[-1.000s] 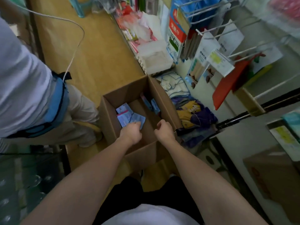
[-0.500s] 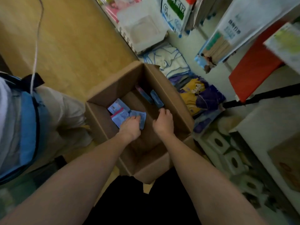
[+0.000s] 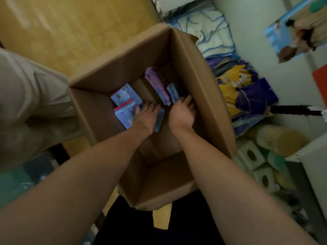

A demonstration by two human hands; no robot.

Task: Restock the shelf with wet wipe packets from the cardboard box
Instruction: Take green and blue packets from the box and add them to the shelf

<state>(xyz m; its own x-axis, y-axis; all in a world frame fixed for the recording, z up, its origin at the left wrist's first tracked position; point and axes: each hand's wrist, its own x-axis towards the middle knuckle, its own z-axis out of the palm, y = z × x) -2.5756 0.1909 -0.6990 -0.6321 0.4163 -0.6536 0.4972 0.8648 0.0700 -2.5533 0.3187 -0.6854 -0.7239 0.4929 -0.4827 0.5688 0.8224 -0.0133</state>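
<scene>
Wet wipe packets (image 3: 123, 105) in cardboard box (image 3: 203, 82) | left hand (image 3: 146, 115) flat on them | right hand (image 3: 182, 112) grip unclear

Both bare forearms reach forward and down, nearly parallel, wrists close together. The left hand (image 3: 146, 115) lies palm down with its fingers (image 3: 150, 106) spread flat. The right hand (image 3: 181, 113) is just beside it, palm down, fingers (image 3: 187, 99) stretched forward and slightly curled.
</scene>
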